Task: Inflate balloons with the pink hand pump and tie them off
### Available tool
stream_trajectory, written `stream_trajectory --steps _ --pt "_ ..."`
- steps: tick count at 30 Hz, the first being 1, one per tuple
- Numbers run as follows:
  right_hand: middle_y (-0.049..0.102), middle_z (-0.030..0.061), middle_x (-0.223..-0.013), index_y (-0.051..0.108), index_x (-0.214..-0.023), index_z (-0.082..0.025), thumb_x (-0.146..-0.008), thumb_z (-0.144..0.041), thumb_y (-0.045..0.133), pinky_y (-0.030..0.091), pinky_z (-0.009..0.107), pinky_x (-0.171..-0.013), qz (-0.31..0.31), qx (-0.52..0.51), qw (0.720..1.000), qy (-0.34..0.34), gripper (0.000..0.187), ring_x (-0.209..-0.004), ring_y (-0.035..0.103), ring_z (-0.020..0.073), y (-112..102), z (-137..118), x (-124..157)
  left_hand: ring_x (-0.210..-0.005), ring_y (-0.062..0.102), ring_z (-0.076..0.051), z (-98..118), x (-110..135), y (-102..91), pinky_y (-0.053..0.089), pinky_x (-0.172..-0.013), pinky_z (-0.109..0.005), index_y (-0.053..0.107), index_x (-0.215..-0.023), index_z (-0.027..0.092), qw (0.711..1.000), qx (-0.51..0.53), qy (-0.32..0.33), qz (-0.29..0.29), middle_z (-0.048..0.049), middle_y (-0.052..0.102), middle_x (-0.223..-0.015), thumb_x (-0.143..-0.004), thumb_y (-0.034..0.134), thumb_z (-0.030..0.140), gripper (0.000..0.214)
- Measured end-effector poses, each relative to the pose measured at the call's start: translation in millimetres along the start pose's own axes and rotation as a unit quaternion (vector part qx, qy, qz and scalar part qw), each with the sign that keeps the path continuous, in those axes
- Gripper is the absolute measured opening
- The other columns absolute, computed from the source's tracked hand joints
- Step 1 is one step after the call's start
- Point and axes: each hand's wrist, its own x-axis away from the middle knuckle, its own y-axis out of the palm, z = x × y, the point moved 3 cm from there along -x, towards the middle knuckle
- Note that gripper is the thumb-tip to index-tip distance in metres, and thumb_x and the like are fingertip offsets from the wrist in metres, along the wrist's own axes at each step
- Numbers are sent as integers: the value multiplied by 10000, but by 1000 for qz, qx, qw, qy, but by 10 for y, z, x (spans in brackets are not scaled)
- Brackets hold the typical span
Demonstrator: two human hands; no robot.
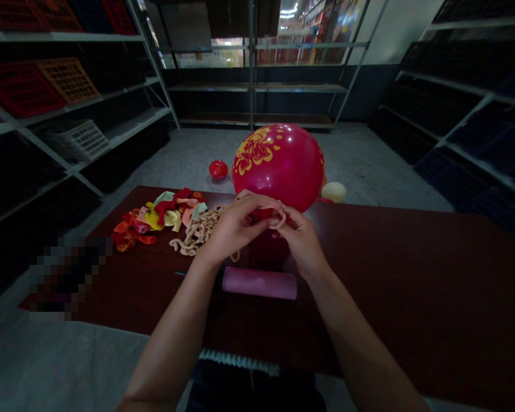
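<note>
A large inflated red balloon (292,163) with yellow printed figures stands above the far edge of the table, its neck end toward me. My left hand (242,223) is closed around the neck of the balloon, which the fingers mostly hide. Close against it, my right hand (302,234) pinches a short loop of beige cord (282,217) beside the neck. A heap of similar beige cord (203,229) lies just left of my left hand. Below both hands, a pink cylindrical hand pump (260,283) rests on its side.
Flat, uninflated balloons (167,212) in several colours are piled on the left of the dark brown table (395,274). A small red balloon (218,169) and a pale one (333,191) are beyond the table. Shelves with crates (79,140) stand around.
</note>
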Motion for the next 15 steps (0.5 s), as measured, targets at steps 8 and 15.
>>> stream_trajectory --steps 8,15 --pt "720 -44 -959 711 -889 -323 -674 -386 760 484 251 -642 -30 -85 994 54 230 -759 641 115 -85 -13 26 -1032 617 -194 7 -4 44 473 -909 -382 642 -1169 223 1000 -13 5 1 -84 697 -1130 -814 731 235 366" --pt "734 -28 -856 702 -967 -319 -695 -365 759 513 305 -709 -69 -105 989 80 282 -785 676 151 -54 -48 68 -966 647 -175 18 -1 63 497 -869 -362 717 -1029 232 999 -13 19 30 -59 730 -1045 -850 690 247 182"
